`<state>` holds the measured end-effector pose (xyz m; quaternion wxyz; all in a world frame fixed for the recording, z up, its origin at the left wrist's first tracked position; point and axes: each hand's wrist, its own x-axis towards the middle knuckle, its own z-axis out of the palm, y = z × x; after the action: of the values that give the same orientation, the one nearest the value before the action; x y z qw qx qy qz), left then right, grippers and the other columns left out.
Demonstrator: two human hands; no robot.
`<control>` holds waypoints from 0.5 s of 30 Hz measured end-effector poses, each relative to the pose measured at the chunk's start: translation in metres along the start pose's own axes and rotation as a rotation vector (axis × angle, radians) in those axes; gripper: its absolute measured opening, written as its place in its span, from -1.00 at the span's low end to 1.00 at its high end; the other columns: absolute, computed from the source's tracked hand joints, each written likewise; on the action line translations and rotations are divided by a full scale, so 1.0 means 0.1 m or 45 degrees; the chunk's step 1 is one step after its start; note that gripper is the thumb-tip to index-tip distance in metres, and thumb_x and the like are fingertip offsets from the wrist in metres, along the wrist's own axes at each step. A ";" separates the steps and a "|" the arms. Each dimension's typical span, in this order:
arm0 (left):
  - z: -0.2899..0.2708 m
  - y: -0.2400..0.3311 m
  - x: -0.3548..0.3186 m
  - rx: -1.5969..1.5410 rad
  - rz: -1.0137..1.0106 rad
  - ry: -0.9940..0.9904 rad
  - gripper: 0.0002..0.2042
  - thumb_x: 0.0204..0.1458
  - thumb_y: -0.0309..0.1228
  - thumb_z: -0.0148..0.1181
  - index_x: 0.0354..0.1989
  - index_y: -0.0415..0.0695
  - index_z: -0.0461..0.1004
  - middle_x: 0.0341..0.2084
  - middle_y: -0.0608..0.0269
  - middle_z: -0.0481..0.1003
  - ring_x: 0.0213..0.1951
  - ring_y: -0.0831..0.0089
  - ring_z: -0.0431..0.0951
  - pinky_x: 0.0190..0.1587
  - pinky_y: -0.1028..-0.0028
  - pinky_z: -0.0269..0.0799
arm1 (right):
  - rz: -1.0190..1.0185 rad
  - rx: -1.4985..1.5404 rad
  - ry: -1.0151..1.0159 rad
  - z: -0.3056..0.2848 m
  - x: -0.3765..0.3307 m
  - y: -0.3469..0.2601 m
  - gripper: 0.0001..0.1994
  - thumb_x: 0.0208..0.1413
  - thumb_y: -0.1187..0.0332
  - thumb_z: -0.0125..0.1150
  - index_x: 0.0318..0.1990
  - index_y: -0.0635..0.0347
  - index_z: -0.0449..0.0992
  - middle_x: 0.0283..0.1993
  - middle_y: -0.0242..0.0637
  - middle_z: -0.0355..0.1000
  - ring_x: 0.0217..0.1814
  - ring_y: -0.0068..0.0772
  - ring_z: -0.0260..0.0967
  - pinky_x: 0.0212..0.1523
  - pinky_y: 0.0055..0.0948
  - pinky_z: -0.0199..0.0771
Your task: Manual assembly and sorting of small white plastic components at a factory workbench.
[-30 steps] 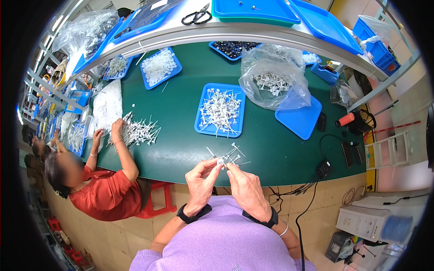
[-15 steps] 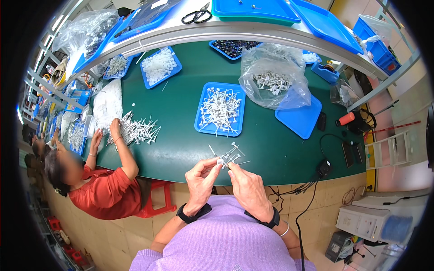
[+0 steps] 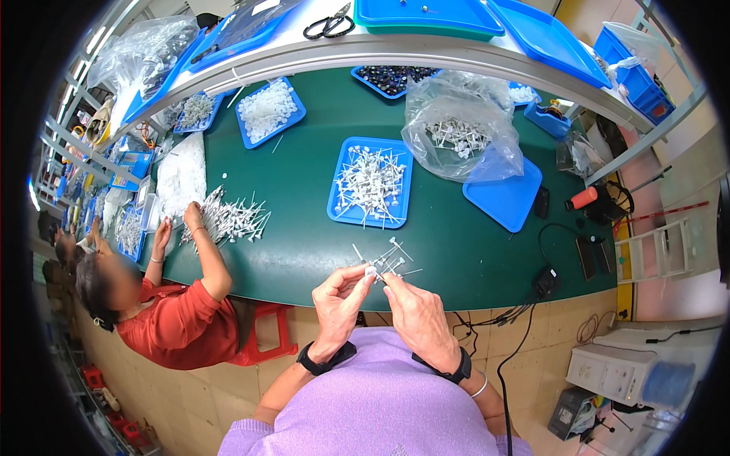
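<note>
A small bundle of white pins (image 3: 384,262) is held over the near edge of the green table (image 3: 304,228), pinched between both hands. The left hand (image 3: 338,304) has its fingers closed narrowly on a small white cap at the bundle's base; the right hand (image 3: 414,319) is closed on the stems beside it. Compared with a second ago, the hands are drawn slightly nearer the body and the bundle is gathered tighter, so the piece in hand is judged nearly seated. The blue tray (image 3: 342,213) of pins is unchanged behind.
</note>
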<state>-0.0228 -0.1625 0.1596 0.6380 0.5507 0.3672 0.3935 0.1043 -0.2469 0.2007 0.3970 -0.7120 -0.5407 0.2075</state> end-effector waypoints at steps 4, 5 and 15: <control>0.01 0.00 -0.01 0.011 0.002 -0.005 -0.80 0.09 -0.59 0.23 -0.10 -0.31 0.50 -0.25 0.14 0.60 -0.20 0.46 0.63 -0.23 0.57 0.55 | -0.013 0.006 0.026 0.03 -0.01 0.02 -0.77 0.14 0.52 0.13 -0.04 0.27 0.44 -0.34 0.01 0.49 -0.35 0.11 0.46 -0.42 -0.15 0.45; 0.01 0.00 -0.01 0.016 0.004 -0.005 -0.80 0.09 -0.59 0.23 -0.11 -0.31 0.50 -0.25 0.14 0.60 -0.20 0.46 0.62 -0.23 0.57 0.55 | -0.016 0.012 0.035 0.03 -0.01 0.02 -0.77 0.14 0.52 0.13 -0.04 0.28 0.44 -0.35 0.02 0.49 -0.36 0.12 0.46 -0.42 -0.15 0.45; 0.01 -0.01 0.00 0.004 0.001 0.004 -0.81 0.08 -0.60 0.23 -0.11 -0.31 0.51 -0.25 0.15 0.60 -0.21 0.48 0.62 -0.22 0.58 0.54 | -0.010 0.052 -0.007 0.01 0.02 0.00 -0.81 0.20 0.47 0.05 -0.06 0.30 0.37 -0.43 0.02 0.45 -0.41 0.12 0.46 -0.48 -0.08 0.40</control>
<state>-0.0214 -0.1630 0.1592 0.6365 0.5510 0.3687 0.3941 0.1040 -0.2443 0.2003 0.4107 -0.7011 -0.5403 0.2189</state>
